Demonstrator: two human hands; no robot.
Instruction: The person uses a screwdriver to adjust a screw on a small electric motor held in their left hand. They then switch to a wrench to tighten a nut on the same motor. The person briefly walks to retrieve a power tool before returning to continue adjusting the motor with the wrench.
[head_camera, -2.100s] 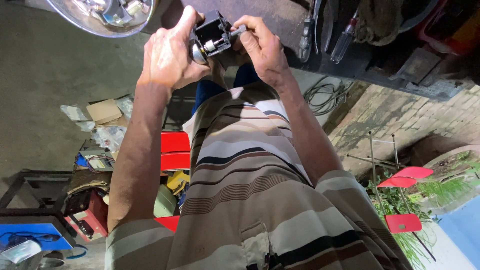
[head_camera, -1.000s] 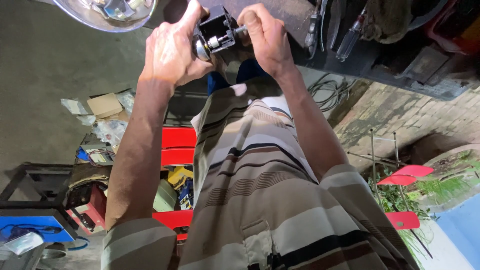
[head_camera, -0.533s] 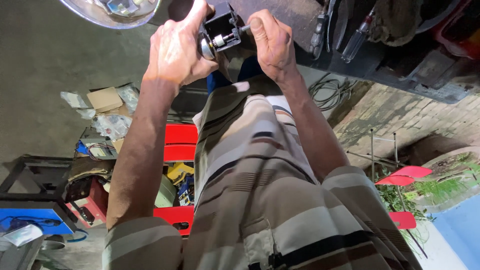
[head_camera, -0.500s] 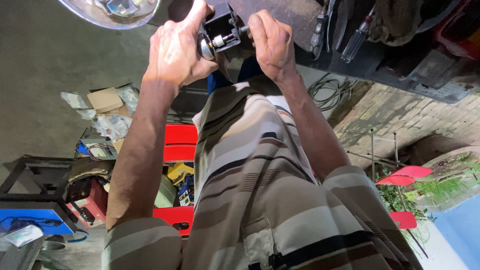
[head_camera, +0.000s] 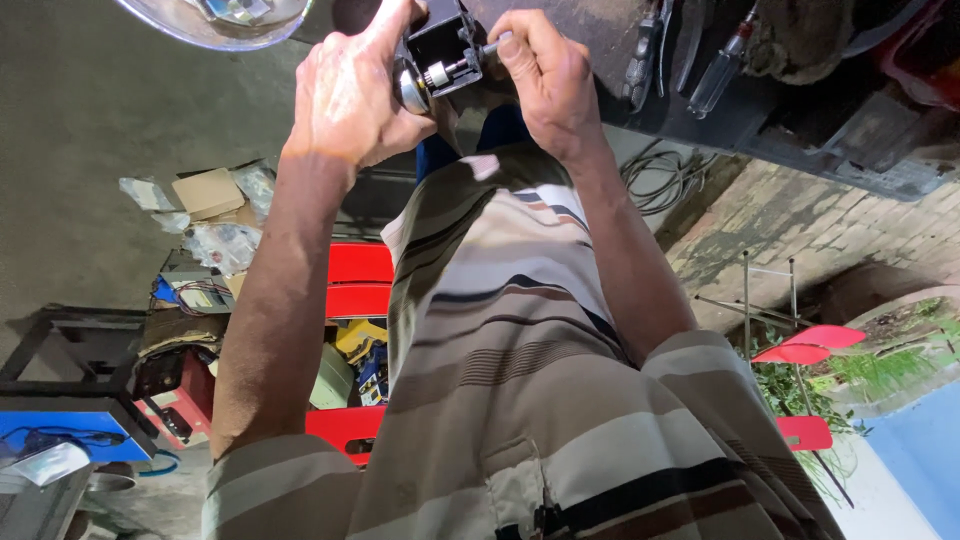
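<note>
Since two seconds ago both hands have drifted up toward the top edge of the view and closed in on each other, the black part between them now nearly at the frame's edge; the tilt of the part has changed little.

Left hand (head_camera: 350, 95) is wrapped round the black part (head_camera: 440, 45), a small boxy housing with a round silver cap (head_camera: 412, 90) on its near face; the fingers curl over the far side and the thumb lies along the top, so the grip is closed on the housing; right hand (head_camera: 545, 80) pinches a thin metal shaft (head_camera: 478, 58) that sticks out of the housing's side, thumb and forefinger pressed together on it, the other fingers folded.

Both hands are held in front of the chest, above a striped shirt (head_camera: 520, 370) in brown, cream and dark bands; the housing sits just in front of a dark bench edge (head_camera: 800, 130), where screwdrivers (head_camera: 715, 70) and other tools hang or lie.

At top left a shiny metal bowl (head_camera: 215, 20) holds small bright parts; lower left, on the concrete floor (head_camera: 90, 120), lie a cardboard box (head_camera: 208, 192), plastic bags, red stools (head_camera: 360, 280) and a blue tray (head_camera: 60, 425); a coil of wire (head_camera: 665, 180) rests on the floor at right, near brick paving (head_camera: 850, 230) and a red chair (head_camera: 810, 345) beside green plants.
</note>
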